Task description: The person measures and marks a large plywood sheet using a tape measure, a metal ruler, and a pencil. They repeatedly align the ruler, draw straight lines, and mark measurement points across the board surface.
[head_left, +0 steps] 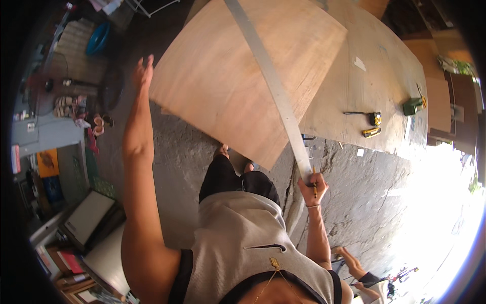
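Note:
A large plywood sheet (228, 76) lies in front of me. Across it runs a long metal straightedge (273, 88), from the far edge to past the near right corner. Its near end is in my right hand (313, 190), which also grips a thin yellow-and-black pencil (315, 188). My left hand (144, 72) is raised at the left of the sheet, close to its left corner, with fingers stretched apart and nothing in them. Whether it touches the sheet's edge I cannot tell.
A wider board (374, 76) lies under the sheet on the right. On it are a tape measure (374, 119), a yellow-and-black tool (371, 133) and a green object (412, 106). A fan (109, 86) stands at left. Another person (362, 271) is at the lower right.

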Motion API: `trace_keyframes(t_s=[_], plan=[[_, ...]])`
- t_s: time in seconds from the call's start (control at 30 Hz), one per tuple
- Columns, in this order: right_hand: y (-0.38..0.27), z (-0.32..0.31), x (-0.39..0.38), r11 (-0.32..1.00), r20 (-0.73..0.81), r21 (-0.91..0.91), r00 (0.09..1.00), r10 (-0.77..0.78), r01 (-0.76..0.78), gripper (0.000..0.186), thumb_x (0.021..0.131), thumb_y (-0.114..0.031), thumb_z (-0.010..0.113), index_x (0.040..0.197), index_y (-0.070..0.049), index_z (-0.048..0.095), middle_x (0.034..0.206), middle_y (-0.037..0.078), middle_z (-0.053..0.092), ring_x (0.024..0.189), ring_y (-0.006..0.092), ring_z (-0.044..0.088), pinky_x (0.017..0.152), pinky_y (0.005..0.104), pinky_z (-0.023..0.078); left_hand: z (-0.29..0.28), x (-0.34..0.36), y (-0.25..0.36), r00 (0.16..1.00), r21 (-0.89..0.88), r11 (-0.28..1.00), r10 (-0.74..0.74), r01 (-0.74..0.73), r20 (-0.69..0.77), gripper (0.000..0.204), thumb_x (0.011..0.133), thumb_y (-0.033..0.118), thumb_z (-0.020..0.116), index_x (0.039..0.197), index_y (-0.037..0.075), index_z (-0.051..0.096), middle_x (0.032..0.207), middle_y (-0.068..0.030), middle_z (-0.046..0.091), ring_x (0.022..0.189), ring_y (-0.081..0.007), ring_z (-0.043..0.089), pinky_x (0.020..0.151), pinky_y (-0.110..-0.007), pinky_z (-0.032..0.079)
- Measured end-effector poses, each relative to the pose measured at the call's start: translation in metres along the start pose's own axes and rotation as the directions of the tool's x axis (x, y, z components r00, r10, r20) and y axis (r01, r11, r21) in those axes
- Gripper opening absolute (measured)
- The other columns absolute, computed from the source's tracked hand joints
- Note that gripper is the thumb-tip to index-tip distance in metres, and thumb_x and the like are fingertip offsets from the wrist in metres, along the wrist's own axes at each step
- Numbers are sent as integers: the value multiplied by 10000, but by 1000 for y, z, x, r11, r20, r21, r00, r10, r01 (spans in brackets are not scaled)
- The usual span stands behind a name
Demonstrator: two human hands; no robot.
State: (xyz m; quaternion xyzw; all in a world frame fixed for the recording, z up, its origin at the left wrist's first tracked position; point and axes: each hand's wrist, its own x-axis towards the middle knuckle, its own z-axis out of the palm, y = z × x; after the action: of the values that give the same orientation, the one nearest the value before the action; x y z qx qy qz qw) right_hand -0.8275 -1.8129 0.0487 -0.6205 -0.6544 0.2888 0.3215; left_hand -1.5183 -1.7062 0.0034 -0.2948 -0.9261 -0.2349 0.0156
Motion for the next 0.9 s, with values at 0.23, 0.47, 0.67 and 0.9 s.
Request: trace_keyframes(t_s=[0.23,0.47,0.67,0.9], plan=[[2,30,0,998,237,37,969,-64,57,384,581,-60,807,719,-72,449,682,81,582,560,213,578,548,333,488,26,-90,-44,996,13,998,-53,54,-68,738,908,644,466,1329,45,559,1337,-216,557,1251,-372,508,1050,-451,384],[21,50,13,981,342,52,920,-193,187,395,588,-71,813,711,-68,437,674,72,583,562,179,555,552,311,488,4,-146,-41,852,-253,862,-311,440,421,642,949,533,479,1313,11,571,1380,-163,546,1303,-336,480,1060,-397,374],[21,60,10,984,327,100,929,-174,149,401,584,-72,822,711,-63,442,667,77,569,556,186,541,545,317,481,19,-116,-20,857,-486,742,-233,462,459,558,949,437,557,1295,-1,584,1326,-128,594,1240,-257,533,1017,-356,394],[1,48,20,991,208,119,975,-80,56,392,589,-59,824,715,-65,453,668,84,565,571,212,562,548,320,480,52,-63,-38,817,-692,447,-197,567,542,576,896,373,676,1284,-36,554,1222,-116,618,1090,-239,587,929,-389,452]])
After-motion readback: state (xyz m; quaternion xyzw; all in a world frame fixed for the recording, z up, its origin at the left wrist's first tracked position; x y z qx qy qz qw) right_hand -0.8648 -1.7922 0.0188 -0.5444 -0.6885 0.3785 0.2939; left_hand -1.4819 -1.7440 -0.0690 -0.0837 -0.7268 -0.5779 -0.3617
